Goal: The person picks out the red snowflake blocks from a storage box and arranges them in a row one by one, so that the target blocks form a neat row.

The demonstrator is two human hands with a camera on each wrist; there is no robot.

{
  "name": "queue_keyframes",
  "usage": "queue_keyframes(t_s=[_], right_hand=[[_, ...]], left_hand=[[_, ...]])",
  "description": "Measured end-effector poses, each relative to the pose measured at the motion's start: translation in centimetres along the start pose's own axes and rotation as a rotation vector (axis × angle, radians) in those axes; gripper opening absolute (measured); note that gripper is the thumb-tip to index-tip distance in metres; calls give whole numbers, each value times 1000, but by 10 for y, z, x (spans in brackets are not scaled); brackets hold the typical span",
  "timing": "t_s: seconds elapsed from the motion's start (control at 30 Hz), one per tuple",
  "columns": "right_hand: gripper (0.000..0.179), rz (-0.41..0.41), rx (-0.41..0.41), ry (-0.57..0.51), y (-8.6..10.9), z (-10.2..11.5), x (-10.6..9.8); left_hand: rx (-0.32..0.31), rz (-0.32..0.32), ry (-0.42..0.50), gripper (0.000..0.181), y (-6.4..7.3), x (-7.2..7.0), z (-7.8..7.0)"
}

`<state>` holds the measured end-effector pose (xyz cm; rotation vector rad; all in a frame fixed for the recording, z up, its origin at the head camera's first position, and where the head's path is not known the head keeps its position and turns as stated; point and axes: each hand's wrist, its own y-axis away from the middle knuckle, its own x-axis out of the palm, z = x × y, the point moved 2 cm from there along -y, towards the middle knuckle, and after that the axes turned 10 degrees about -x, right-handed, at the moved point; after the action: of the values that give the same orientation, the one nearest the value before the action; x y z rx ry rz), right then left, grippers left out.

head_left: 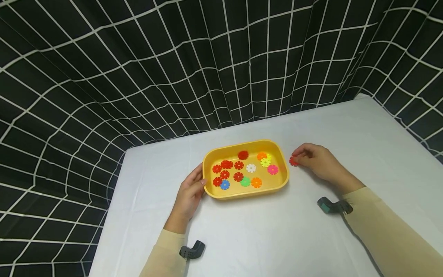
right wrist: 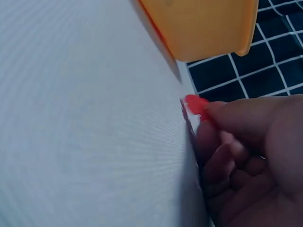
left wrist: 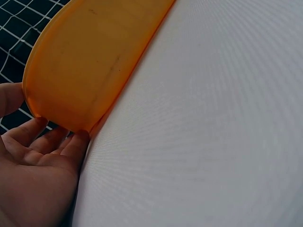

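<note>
A shallow yellow tray (head_left: 247, 195) with snowflake-shaped plastic discs in it stands on the white table. My left hand (head_left: 189, 192) grips its left end, the thumb over the rim and the fingers against the outer wall; the left wrist view shows the fingertips (left wrist: 81, 137) low on that wall. Just right of the tray, my right hand (head_left: 316, 159) pinches a red notched disc (head_left: 293, 161) between thumb and fingers, close over the table. In the right wrist view this red disc (right wrist: 195, 104) shows only in part, the fingers covering the rest.
Inside the tray lie several red discs (head_left: 238, 165), mostly towards the left. Among the others are a white disc (head_left: 250, 168), a blue disc (head_left: 225, 185), a green disc (head_left: 245, 182) and a pink disc (head_left: 272, 169). A black gridded curtain (head_left: 207, 69) hangs behind the white tabletop (head_left: 263, 238).
</note>
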<state>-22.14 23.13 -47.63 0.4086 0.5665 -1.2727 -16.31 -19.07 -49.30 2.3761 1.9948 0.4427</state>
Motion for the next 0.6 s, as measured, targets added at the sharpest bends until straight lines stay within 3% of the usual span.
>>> queue_keyframes(t_s=[0.6], right_hand=[[17,-21,-38,146,0,5,2]], left_hand=[[-3,-21,-20,58,3,2,-2]])
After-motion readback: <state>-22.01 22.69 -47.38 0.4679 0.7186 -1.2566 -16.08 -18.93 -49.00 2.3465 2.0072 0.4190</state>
